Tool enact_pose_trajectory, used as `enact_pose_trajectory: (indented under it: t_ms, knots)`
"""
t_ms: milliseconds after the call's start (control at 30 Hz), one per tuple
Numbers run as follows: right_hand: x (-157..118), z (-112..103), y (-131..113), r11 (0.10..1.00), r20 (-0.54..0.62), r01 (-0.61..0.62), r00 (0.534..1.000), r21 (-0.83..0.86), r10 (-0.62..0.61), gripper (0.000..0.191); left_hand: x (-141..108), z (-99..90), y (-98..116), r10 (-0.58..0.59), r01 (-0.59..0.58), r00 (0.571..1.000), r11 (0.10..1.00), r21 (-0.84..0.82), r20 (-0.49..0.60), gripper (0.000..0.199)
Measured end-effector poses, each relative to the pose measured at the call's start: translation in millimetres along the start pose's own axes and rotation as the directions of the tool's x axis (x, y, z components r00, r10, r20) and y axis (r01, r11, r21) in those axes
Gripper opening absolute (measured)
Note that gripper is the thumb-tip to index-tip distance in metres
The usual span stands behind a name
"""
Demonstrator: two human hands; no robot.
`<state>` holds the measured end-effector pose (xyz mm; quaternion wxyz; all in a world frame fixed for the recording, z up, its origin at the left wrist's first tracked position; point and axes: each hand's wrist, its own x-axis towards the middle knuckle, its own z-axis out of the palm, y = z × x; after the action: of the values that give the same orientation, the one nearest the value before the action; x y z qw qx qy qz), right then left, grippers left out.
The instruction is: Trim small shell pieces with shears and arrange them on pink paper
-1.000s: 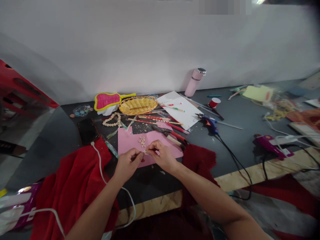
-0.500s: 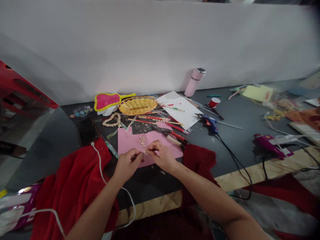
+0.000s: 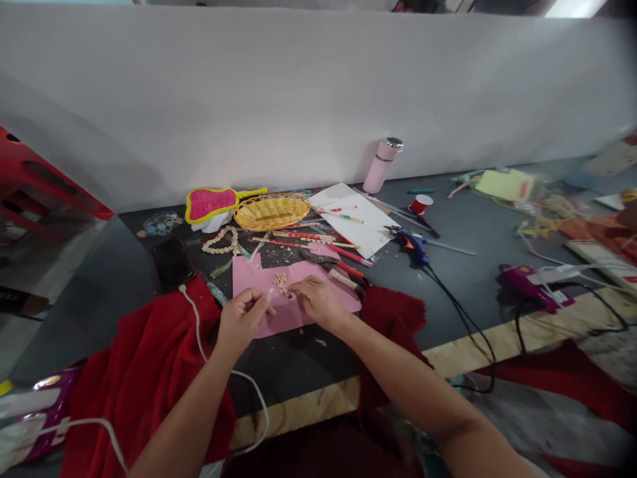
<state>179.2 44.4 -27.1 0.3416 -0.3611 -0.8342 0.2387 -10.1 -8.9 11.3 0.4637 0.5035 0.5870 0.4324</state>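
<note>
Pink paper (image 3: 269, 318) lies on the dark table, with a small pile of pale beads or bits (image 3: 281, 282) on it. Over the paper's left part, my left hand (image 3: 243, 318) pinches a tiny pale piece between thumb and forefinger. My right hand (image 3: 321, 302) is at the right side of the pile, its fingers bent together and pointing down at the paper; whatever is between its fingertips is too small to make out. A heart-shaped string of pale pieces (image 3: 221, 241) lies behind the paper on the left.
Behind are a yellow basket (image 3: 272, 211), a pink-and-yellow paddle (image 3: 212, 204), sticks, white paper (image 3: 355, 216) and a pink bottle (image 3: 382, 166). To the right lies a blue glue gun (image 3: 412, 244) with its cord. A phone (image 3: 173, 263) and red cloth (image 3: 154, 358) are on the left.
My hands, which met at the fingertips, have moved apart. The left one shifted left with a tiny piece, and the right one reached up beside the pile.
</note>
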Motion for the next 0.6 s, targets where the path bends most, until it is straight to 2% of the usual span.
enact_pose_trajectory:
  t_ms: [100,167,233,333,433,500,600]
  knots:
    - [1,-16,-3,0.997,-0.031,-0.036,0.999,-0.072,0.034,0.023,1,-0.8,-3,0.007,-0.007,1.0,1.0,-0.021,-0.011,0.026]
    - [2,-35,-3,0.97,-0.08,-0.107,0.993,-0.219,0.092,0.016,3,-1.8,-4,0.003,-0.004,1.0,0.999,-0.032,-0.028,0.027]
    - [0,-56,1,0.891,-0.132,-0.233,0.972,-0.39,0.196,0.015,4,-3.0,-6,0.001,-0.003,0.999,0.999,-0.042,-0.041,0.027]
    - [-4,-77,10,0.705,-0.17,-0.414,0.904,-0.576,0.392,0.018,5,-4.5,-7,-0.001,-0.002,0.999,0.999,-0.055,-0.051,0.027]
    - [-6,-80,17,0.616,-0.104,-0.453,0.85,-0.645,0.516,0.024,7,-5.6,-8,-0.013,0.008,0.998,0.997,-0.079,-0.067,0.027]
    - [-5,-77,20,0.622,-0.05,-0.423,0.849,-0.659,0.525,0.024,7,-6.0,-8,-0.02,0.013,0.997,0.995,-0.098,-0.07,0.026]
    - [-3,-72,22,0.63,-0.045,-0.399,0.864,-0.667,0.501,0.021,8,-6.1,-8,-0.022,0.015,0.998,0.993,-0.115,-0.065,0.026]
